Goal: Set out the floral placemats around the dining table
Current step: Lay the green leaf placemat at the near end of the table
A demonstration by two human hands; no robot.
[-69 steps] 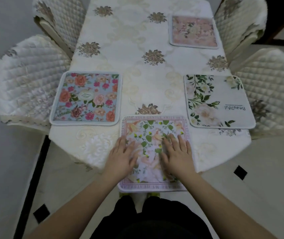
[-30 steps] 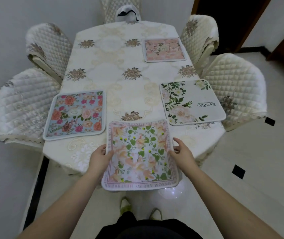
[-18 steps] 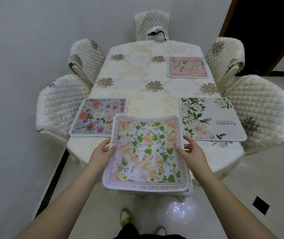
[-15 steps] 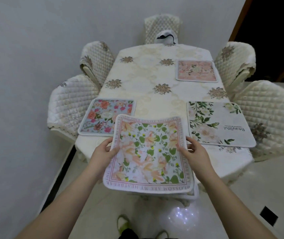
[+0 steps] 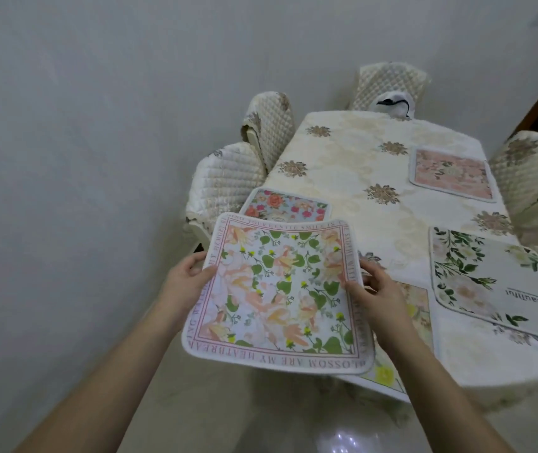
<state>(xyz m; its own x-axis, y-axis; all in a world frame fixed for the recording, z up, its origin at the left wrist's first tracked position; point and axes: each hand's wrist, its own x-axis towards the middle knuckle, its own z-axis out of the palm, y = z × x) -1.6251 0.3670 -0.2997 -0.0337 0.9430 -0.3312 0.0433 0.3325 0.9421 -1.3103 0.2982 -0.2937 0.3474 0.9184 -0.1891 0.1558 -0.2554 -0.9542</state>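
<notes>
I hold a peach-and-green floral placemat [image 5: 280, 289] with a lettered pink border in the air, left of the table's near end. My left hand [image 5: 184, 279] grips its left edge and my right hand [image 5: 373, 295] grips its right edge. Under my right hand another floral placemat [image 5: 419, 308] lies at the near end of the table. A blue rose placemat [image 5: 288, 207] lies on the left side, partly hidden by the held one. A white leafy placemat [image 5: 490, 282] and a pink placemat [image 5: 450, 173] lie on the right side.
The dining table [image 5: 352, 165] wears a cream cloth with gold flowers. Quilted cream chairs stand on the left [image 5: 225, 178], at the far end [image 5: 391, 85] and on the right [image 5: 529, 165]. A white wall runs close on the left. The floor below is glossy tile.
I lifted the bordered placemat off the near end of the table and carried it up and left. Another placemat shows where it lay. My view has swung left toward the wall.
</notes>
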